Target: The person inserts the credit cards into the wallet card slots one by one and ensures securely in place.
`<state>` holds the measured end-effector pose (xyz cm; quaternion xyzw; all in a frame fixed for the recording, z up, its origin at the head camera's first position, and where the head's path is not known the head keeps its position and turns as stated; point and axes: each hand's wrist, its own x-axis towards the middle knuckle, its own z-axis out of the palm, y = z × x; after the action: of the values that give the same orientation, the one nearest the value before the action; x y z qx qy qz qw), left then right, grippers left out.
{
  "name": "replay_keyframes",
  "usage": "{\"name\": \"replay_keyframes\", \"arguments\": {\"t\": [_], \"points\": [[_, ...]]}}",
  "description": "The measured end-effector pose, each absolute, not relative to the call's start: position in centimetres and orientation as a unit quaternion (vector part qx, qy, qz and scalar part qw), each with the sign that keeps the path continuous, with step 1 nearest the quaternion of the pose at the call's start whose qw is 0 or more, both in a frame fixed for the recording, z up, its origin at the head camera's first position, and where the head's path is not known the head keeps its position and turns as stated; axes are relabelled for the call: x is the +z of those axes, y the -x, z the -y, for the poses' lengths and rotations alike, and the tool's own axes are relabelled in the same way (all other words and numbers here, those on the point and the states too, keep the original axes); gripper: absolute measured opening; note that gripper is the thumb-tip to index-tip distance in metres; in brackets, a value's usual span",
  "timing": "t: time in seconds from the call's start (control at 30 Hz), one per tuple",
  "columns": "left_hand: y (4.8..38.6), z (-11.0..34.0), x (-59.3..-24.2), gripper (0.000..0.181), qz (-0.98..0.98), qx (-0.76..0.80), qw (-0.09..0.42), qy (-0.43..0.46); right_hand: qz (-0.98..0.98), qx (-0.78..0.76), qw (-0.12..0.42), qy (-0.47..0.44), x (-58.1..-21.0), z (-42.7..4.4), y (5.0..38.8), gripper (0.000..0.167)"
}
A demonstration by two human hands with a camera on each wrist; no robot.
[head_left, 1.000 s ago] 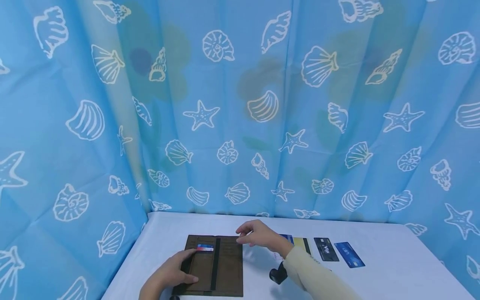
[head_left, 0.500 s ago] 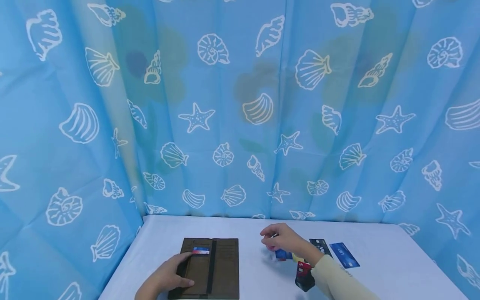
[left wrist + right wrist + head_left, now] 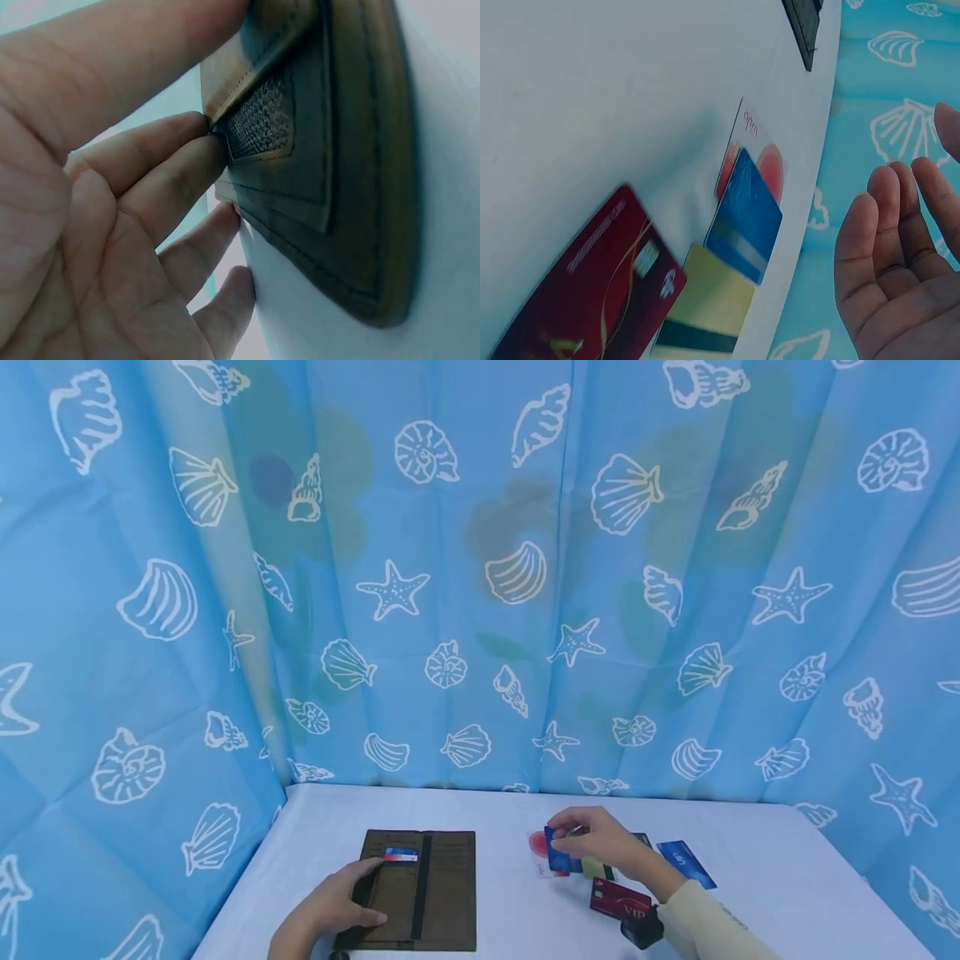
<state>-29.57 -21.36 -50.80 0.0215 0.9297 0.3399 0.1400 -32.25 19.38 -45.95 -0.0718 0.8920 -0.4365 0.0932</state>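
An open brown wallet lies on the table with a blue, white and red card in one of its left slots. My left hand rests on the wallet's left side, thumb and fingers spread apart; in the left wrist view its fairly straight fingertips touch the wallet's edge. Over the loose cards, my right hand hovers with bent, relaxed fingers. From the right wrist view, nothing is between those fingers. Below them lie a blue card, partly over a white-and-red card, and a yellow card.
A dark red VIP card lies nearer me, beside the right wrist. Another blue card is farther right, and a dark card is mostly hidden by the right hand. A blue shell-patterned curtain hangs behind the white table.
My right hand has moved right, from the wallet's upper right corner to above the loose cards. My left hand has stayed on the wallet. The dark red card has come into fuller view.
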Motion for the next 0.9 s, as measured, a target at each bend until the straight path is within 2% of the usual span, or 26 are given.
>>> {"name": "replay_keyframes", "arguments": {"t": [0.37,0.9], "points": [[29.2,21.0,-50.3,0.084,-0.933,0.332,0.138,-0.016,-0.888,-0.449,0.077,0.059,-46.3,-23.0,31.4,0.041],[28.9,21.0,-50.2,0.084,-0.932,0.335,0.135,-0.024,-0.896,-0.44,0.061,-0.019,-47.3,-26.3,29.3,0.036]]}}
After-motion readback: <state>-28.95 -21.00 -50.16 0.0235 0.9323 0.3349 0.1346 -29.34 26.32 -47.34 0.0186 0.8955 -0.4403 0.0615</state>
